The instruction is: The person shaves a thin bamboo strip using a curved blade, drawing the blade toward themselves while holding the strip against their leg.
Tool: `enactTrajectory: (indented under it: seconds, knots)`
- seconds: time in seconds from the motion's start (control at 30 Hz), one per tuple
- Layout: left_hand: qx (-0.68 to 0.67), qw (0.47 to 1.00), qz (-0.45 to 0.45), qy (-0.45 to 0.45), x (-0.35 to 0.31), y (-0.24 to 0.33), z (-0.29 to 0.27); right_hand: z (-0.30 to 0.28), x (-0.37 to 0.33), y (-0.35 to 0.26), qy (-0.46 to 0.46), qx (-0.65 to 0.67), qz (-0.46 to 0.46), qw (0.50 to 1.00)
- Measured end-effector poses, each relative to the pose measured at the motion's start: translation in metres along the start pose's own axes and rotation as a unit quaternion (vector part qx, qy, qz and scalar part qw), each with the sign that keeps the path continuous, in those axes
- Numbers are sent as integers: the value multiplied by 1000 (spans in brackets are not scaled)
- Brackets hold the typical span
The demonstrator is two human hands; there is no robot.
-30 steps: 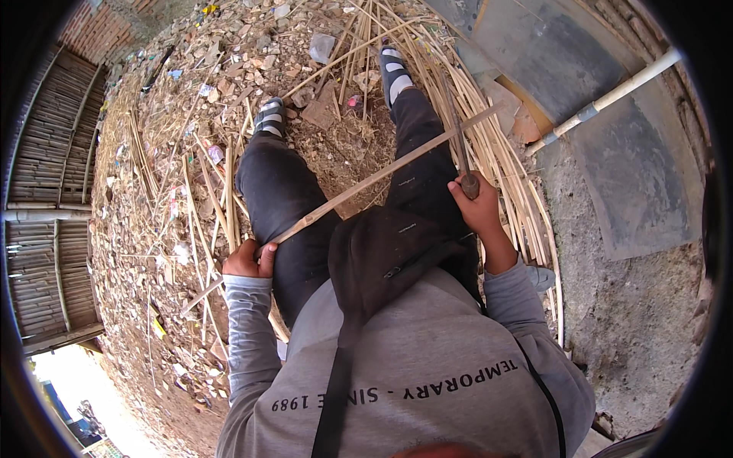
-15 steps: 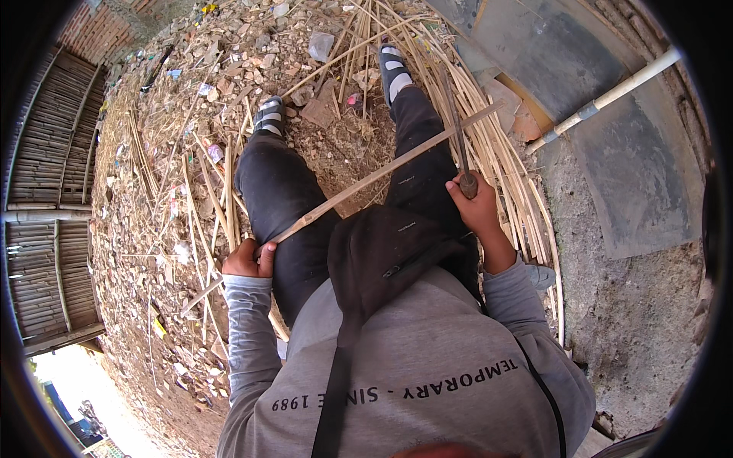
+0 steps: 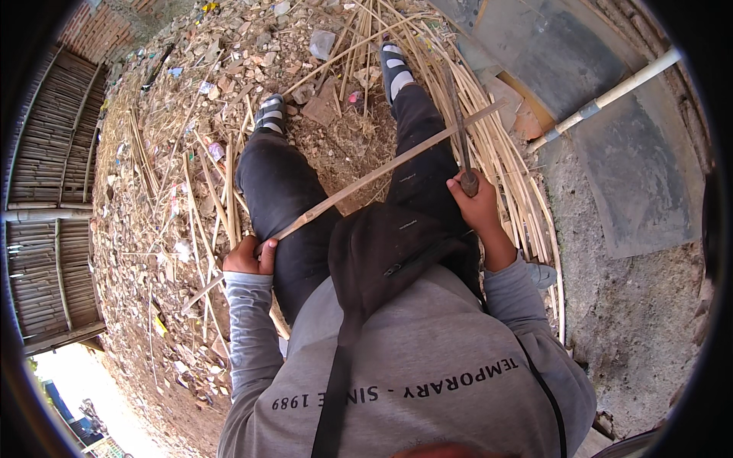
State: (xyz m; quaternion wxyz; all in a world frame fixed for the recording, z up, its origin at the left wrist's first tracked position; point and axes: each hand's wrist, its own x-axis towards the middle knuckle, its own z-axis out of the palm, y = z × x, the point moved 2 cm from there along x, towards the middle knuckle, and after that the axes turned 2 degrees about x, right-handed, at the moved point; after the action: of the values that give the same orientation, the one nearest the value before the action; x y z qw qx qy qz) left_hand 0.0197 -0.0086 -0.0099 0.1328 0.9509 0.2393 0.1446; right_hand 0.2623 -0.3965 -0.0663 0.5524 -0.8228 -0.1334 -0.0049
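A long, flat bamboo strip [image 3: 366,181] slants across my thighs, from low on the left up to the right. My left hand [image 3: 249,256] is closed round it near its lower end, thumb on top, and a short length sticks out behind the fist. In my right hand [image 3: 481,208], by the right thigh, is the handle of a long-bladed knife [image 3: 461,133]. Its dark, narrow blade points away from me and crosses the strip near the far right end. Whether the edge touches or bites into the bamboo I cannot tell.
Many split bamboo strips [image 3: 496,145] lie along my right side, with more between and beyond my feet. Rubble and litter [image 3: 164,267] cover the ground at left. A concrete ledge [image 3: 603,305], dark sheets [image 3: 641,175] and a pale pole [image 3: 603,101] border the right. Bamboo panels [image 3: 46,145] stand far left.
Hardly anything differs. The knife and the strip's far end have shifted very slightly; both hands keep their hold.
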Motion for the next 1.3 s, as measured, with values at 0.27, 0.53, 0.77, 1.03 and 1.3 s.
enactTrajectory:
  seconds: [0.27, 0.53, 0.77, 1.03, 1.3]
  knots:
    - [8, 1000, 0, -3, 1, -2, 2, 0, 0, 3, 2, 1, -10, 1000]
    - [14, 1000, -6, -2, 0, -4, 4, 0, 0, 4, 1, -1, -3, 1000]
    - [17, 1000, -5, -4, 1, -4, 4, 0, -1, 9, 0, -2, -4, 1000]
    - [19, 1000, 0, 7, 1, -4, 5, 0, -2, 11, 3, 6, -12, 1000]
    - [19, 1000, -15, -17, -1, -3, 2, -9, 3, -7, -12, -58, 9, 998]
